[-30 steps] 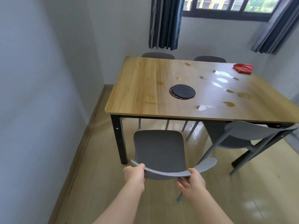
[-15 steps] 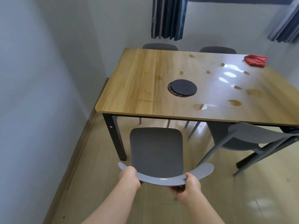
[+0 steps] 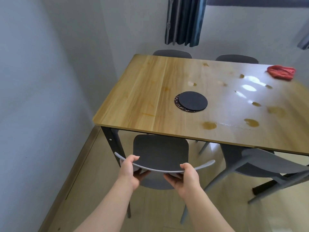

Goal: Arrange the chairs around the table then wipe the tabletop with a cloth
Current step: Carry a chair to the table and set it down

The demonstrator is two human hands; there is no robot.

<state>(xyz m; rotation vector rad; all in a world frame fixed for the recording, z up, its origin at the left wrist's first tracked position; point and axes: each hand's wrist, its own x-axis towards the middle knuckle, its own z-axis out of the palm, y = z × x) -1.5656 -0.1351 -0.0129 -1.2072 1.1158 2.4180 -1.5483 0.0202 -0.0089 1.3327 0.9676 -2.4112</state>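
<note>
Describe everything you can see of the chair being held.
The chair is grey and plastic-looking: a dark flat seat, a lighter curved backrest, thin legs. It sits upright at the near left corner of the table, seat front meeting the tabletop's edge. The left hand and right hand grip the backrest's top rim.

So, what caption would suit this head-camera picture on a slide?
Left hand and right hand hold a grey chair by its backrest at the stained table; red cloth lies untouched.

Bare forearms; bare left grip, right grip.
</note>
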